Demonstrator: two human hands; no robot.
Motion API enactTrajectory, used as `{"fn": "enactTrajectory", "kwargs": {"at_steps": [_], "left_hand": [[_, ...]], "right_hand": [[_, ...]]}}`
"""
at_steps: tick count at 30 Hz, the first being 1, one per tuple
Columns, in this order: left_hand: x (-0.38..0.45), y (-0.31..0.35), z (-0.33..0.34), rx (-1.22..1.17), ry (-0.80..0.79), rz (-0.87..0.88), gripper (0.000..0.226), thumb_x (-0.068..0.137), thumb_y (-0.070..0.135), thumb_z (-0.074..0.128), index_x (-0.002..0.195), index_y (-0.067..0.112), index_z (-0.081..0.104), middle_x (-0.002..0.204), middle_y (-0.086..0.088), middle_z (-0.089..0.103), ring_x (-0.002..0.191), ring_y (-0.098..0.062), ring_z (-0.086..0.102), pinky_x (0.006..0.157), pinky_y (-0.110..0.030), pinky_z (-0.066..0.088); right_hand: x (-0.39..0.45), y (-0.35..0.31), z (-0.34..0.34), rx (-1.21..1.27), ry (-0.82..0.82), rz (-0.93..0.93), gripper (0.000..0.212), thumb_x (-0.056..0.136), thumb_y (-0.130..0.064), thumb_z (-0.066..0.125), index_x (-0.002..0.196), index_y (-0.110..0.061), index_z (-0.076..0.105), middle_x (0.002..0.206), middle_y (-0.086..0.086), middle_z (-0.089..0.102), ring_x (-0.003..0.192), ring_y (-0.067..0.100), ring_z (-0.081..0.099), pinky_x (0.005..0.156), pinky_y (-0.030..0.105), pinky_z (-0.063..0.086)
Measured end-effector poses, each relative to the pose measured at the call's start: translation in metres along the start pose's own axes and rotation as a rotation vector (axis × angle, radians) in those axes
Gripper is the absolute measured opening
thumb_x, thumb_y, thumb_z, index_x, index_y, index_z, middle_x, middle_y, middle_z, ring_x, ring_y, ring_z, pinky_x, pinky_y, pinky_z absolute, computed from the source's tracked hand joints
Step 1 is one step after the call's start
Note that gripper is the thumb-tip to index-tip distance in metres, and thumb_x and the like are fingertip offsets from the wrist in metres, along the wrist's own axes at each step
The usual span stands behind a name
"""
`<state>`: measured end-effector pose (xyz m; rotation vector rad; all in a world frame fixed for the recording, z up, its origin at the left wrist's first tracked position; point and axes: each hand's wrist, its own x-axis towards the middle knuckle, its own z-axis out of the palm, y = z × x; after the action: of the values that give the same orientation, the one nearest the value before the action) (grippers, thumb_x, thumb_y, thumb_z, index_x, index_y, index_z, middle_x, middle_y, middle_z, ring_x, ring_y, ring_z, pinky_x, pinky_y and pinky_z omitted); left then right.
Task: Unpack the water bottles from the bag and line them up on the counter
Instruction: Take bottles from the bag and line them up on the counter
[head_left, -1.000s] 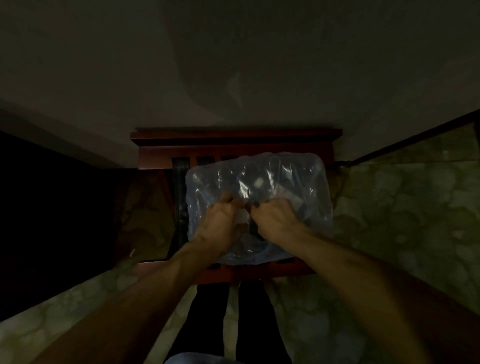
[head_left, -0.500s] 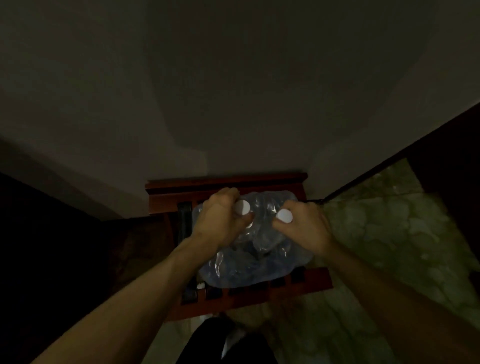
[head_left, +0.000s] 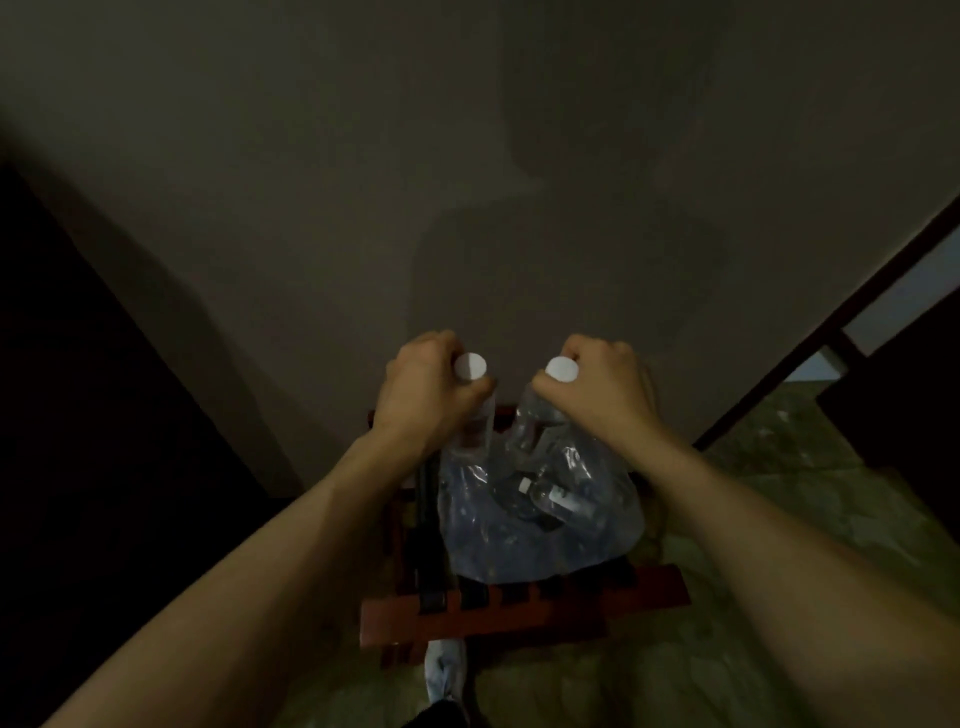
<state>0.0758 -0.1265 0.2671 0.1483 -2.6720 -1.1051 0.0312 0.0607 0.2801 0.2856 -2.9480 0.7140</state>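
Note:
A clear plastic bag with several water bottles inside sits on a red-brown slatted wooden rack. My left hand grips the neck of one clear bottle with a white cap, raised above the bag. My right hand grips a second clear bottle by its neck, its white cap showing beside my thumb. Both bottle bodies hang down toward the bag's mouth. The room is dim, so the bottles left in the bag are hard to tell apart.
A plain wall rises just behind the rack. Green patterned floor spreads to the right, with a dark frame running diagonally at the right. A dark area fills the left. My shoe shows under the rack's front edge.
My hands went from working at the bag's top to gripping a bottle each and lifting them up out of the bag. The camera view tilted upward toward the wall.

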Motion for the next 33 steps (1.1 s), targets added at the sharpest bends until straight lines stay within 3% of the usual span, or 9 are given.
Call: {"fn": "enactTrajectory", "kwargs": {"at_steps": [5,9,11,14,20,25,30,33], "left_hand": [[-0.020,0.008,-0.080,-0.003,0.099,-0.025,0.032,0.074,0.045,0.074,0.072,0.018,0.058,0.070,0.004,0.062,0.066,-0.016,0.062,0.062,-0.041,0.057],[-0.026,0.011,-0.144,0.019,0.137,0.021,0.031,0.074,0.044,0.074,0.075,0.017,0.060,0.069,0.003,0.065,0.065,-0.016,0.066,0.061,-0.043,0.059],[-0.026,0.012,-0.178,0.061,0.188,0.048,0.031,0.076,0.044,0.074,0.073,0.017,0.059,0.067,0.003,0.062,0.063,-0.015,0.061,0.058,-0.039,0.056],[-0.030,0.008,-0.232,0.073,0.271,0.092,0.034,0.078,0.043,0.075,0.065,0.018,0.054,0.060,0.005,0.054,0.056,-0.011,0.051,0.049,-0.026,0.037],[-0.035,-0.030,-0.353,0.124,0.410,0.171,0.038,0.072,0.047,0.072,0.066,0.013,0.058,0.058,0.001,0.053,0.061,-0.022,0.053,0.052,-0.029,0.033],[-0.047,-0.069,-0.445,0.148,0.463,0.236,0.038,0.076,0.044,0.074,0.063,0.018,0.050,0.056,0.004,0.046,0.054,-0.015,0.042,0.051,-0.031,0.029],[-0.048,-0.105,-0.500,0.188,0.470,0.213,0.037,0.079,0.050,0.071,0.069,0.018,0.057,0.062,0.000,0.054,0.059,-0.019,0.049,0.053,-0.031,0.035],[-0.044,-0.124,-0.532,0.182,0.504,0.218,0.038,0.081,0.051,0.070,0.074,0.015,0.061,0.068,-0.005,0.060,0.064,-0.024,0.055,0.055,-0.040,0.044]], "right_hand": [[-0.017,-0.074,-0.034,0.019,0.060,-0.102,0.031,0.072,-0.045,0.064,0.074,-0.015,0.056,0.072,0.005,0.061,0.071,0.028,0.058,0.057,0.032,0.042],[-0.022,-0.142,-0.054,0.055,0.148,-0.212,0.033,0.070,-0.046,0.064,0.069,-0.014,0.053,0.066,0.006,0.059,0.067,0.029,0.057,0.057,0.035,0.044],[-0.023,-0.177,-0.062,0.059,0.191,-0.263,0.033,0.070,-0.046,0.064,0.066,-0.015,0.051,0.063,0.004,0.058,0.065,0.027,0.057,0.055,0.034,0.043],[-0.025,-0.234,-0.066,0.061,0.255,-0.312,0.035,0.069,-0.048,0.062,0.065,-0.015,0.051,0.062,0.003,0.058,0.065,0.028,0.057,0.056,0.033,0.043],[-0.031,-0.354,-0.060,0.086,0.342,-0.350,0.037,0.068,-0.049,0.062,0.067,-0.013,0.053,0.066,0.007,0.059,0.071,0.034,0.057,0.060,0.034,0.047],[-0.040,-0.454,-0.057,0.126,0.394,-0.384,0.034,0.069,-0.047,0.063,0.067,-0.014,0.055,0.069,0.008,0.061,0.071,0.032,0.056,0.057,0.029,0.036],[-0.039,-0.520,-0.042,0.200,0.387,-0.469,0.034,0.071,-0.048,0.061,0.066,-0.015,0.057,0.066,0.004,0.062,0.067,0.027,0.060,0.056,0.032,0.045],[-0.030,-0.559,-0.025,0.227,0.347,-0.556,0.034,0.073,-0.048,0.062,0.067,-0.015,0.059,0.063,0.001,0.060,0.064,0.023,0.059,0.054,0.031,0.044]]}}
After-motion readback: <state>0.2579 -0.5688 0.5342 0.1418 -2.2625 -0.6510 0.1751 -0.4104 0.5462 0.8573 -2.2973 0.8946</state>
